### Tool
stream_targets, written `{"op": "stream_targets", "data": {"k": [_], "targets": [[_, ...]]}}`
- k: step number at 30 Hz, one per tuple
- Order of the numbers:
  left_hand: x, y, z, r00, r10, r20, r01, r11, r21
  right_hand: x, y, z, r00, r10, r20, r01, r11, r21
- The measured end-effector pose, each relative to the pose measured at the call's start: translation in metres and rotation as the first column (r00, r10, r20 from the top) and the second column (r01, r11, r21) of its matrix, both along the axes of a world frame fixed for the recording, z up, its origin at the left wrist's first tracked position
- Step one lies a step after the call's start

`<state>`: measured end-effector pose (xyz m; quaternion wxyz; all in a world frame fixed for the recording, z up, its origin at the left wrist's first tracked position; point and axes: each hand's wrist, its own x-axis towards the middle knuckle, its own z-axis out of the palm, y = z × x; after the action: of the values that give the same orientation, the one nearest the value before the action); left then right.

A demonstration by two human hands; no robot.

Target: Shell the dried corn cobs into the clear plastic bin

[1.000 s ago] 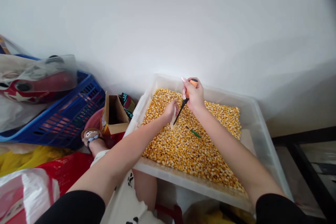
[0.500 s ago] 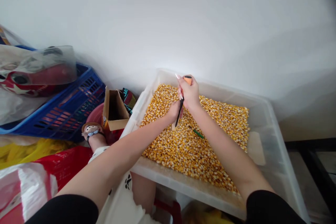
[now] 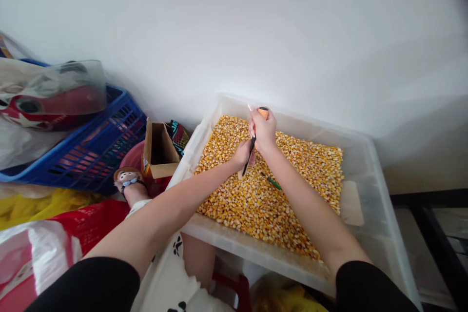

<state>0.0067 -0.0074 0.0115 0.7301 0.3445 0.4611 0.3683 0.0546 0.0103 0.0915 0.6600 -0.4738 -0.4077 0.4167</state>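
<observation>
My right hand [image 3: 266, 132] is closed around the orange and black handle of a knife [image 3: 249, 160], its dark narrow blade slanting down to the left. Right beside it, my left hand [image 3: 241, 154] is closed on a pale, stick-like piece [image 3: 240, 175], whose end shows below the fingers; the rest is hidden. The blade runs close along this piece, but whether they touch I cannot tell. Both hands are over yellow corn kernels [image 3: 252, 209] in a translucent plastic bin [image 3: 278, 264]. A thin green object [image 3: 274, 184] lies on the kernels near my right forearm.
A white wall rises behind the bin. To the left are an open cardboard box [image 3: 164, 170], a blue plastic basket [image 3: 82, 153] holding bagged items, and a red and white bag [image 3: 54, 248]. A black metal frame [image 3: 431, 200] stands at the right.
The view has shifted slightly, so the bin sits a little further left. Both hands keep their grips in nearly the same place, with the knife tilted much as before.
</observation>
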Motion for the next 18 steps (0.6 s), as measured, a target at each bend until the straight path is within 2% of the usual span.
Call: {"op": "stream_targets", "data": {"k": [3,6,9,13,15,18], "targets": [[-0.001,-0.002,0.001,0.996,-0.047,-0.080,0.058,0.987,0.147,0.001,-0.004,0.004,0.998,0.056,-0.009,-0.056,0.998,0.001],[-0.001,-0.003,0.000,0.991,-0.082,-0.108,0.103,0.972,0.212,0.002,-0.006,0.002,1.000,-0.026,-0.004,0.026,1.000,0.014],[0.001,-0.002,-0.004,0.994,-0.039,-0.105,0.059,0.978,0.202,0.001,-0.003,-0.011,0.996,-0.088,0.008,0.089,0.996,-0.024],[0.002,0.002,-0.011,0.992,0.045,-0.114,-0.025,0.984,0.174,-0.001,-0.003,-0.030,1.000,0.001,0.015,0.000,0.995,-0.102],[0.002,0.003,-0.010,0.992,0.014,-0.124,0.010,0.982,0.187,0.001,-0.004,-0.031,1.000,0.022,-0.008,-0.023,0.993,-0.115],[0.001,0.001,-0.005,0.991,-0.029,-0.129,0.054,0.979,0.195,0.006,-0.004,-0.018,0.997,0.042,-0.061,-0.048,0.993,-0.105]]}}
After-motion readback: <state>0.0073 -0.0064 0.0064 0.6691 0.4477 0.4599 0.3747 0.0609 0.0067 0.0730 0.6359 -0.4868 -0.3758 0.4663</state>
